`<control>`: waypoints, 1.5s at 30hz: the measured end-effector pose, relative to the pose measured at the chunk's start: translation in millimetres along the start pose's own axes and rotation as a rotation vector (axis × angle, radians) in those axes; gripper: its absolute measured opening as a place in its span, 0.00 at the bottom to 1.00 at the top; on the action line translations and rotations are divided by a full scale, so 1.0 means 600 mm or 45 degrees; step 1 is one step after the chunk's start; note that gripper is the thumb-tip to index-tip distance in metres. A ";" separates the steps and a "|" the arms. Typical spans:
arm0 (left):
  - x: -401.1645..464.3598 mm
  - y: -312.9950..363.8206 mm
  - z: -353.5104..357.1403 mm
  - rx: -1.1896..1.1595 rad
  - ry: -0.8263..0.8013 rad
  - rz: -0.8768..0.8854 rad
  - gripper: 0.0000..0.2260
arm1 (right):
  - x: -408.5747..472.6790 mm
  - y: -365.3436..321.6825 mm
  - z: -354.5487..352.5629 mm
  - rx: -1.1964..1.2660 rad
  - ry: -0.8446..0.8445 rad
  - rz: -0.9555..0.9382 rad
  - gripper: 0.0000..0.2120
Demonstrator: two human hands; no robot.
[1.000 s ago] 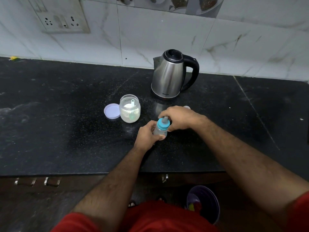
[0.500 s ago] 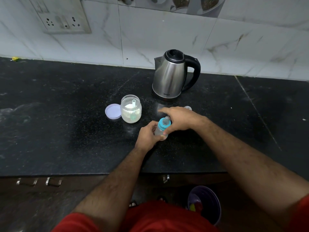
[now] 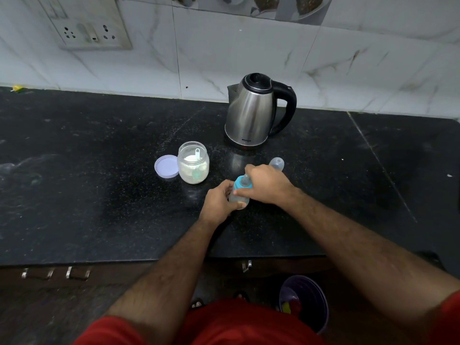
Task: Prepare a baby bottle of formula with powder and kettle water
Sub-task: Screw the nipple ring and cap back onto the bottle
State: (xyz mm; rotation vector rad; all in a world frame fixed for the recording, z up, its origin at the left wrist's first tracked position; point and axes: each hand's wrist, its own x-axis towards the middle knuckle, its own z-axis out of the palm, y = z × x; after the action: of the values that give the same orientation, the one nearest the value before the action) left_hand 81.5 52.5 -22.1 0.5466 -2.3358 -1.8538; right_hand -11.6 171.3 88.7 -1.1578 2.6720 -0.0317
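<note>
A small baby bottle (image 3: 239, 194) with a blue screw collar and teat stands on the black counter (image 3: 99, 195). My left hand (image 3: 219, 202) grips the bottle's body from the left. My right hand (image 3: 266, 184) curls over the blue collar from the right. Behind my right hand lies the bottle's clear cap (image 3: 276, 163). An open glass jar (image 3: 193, 165) of white powder holds a small scoop, and its lilac lid (image 3: 166, 166) lies at its left. At the back stands a steel kettle (image 3: 254, 112) with a black handle, lid closed.
A tiled wall with a socket plate (image 3: 87, 28) rises behind the counter. The counter's front edge runs below my forearms. On the floor at my right stands a purple bin (image 3: 306, 300). A small yellow scrap (image 3: 17, 88) lies at the far left.
My right hand has shifted on the blue collar, its fingers curled back down around it after one pointed out half a second ago. The bottle stays in place.
</note>
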 end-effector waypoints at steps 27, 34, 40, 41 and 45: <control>-0.003 0.002 -0.006 0.079 -0.005 0.062 0.22 | -0.010 0.020 0.005 0.374 -0.131 -0.091 0.23; -0.006 0.000 0.001 0.100 0.038 0.036 0.22 | -0.019 0.015 0.046 0.390 0.114 -0.061 0.18; -0.012 0.007 0.005 0.178 0.068 0.073 0.18 | -0.032 -0.025 0.084 0.551 0.383 0.221 0.19; -0.013 0.006 0.005 0.184 0.079 0.081 0.17 | -0.035 -0.036 0.089 0.572 0.443 0.287 0.20; -0.015 0.003 0.006 0.203 0.101 0.066 0.16 | -0.041 -0.063 0.095 0.624 0.540 0.453 0.22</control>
State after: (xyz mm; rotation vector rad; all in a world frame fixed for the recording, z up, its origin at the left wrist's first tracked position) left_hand 88.7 59.3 -20.3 0.5600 -2.4343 -1.6032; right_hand 44.4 167.0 42.0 -0.5605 2.9258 -0.9045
